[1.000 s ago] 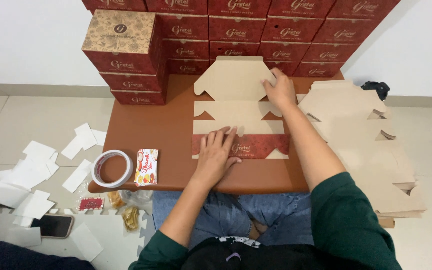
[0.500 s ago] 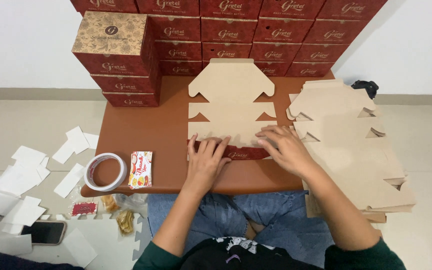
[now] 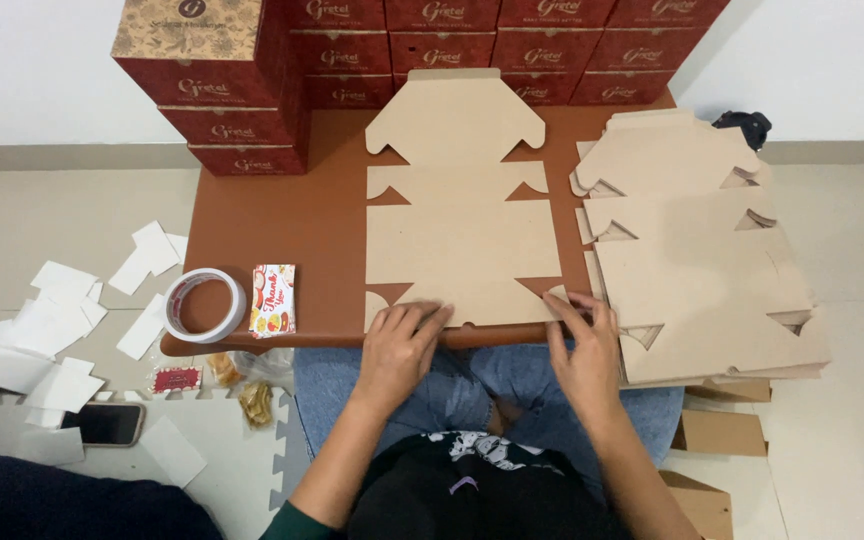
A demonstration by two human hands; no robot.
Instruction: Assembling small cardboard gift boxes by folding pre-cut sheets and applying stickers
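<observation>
Cardboard blank (image 3: 462,240) lies flat on our brown table (image 3: 282,215), its near flap under both palms: left hand (image 3: 399,345) and right hand (image 3: 584,345) press with fingers spread, gripping nothing. We judge creasing underway; next, fold sides. Beyond, red boxes (image 3: 432,50).

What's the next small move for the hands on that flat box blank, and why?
Probably fold the near flap up along its crease. The flat cardboard box blank lies unfolded on the brown table, and both the left hand and right hand already press its near edge, with no panel raised yet.
</observation>
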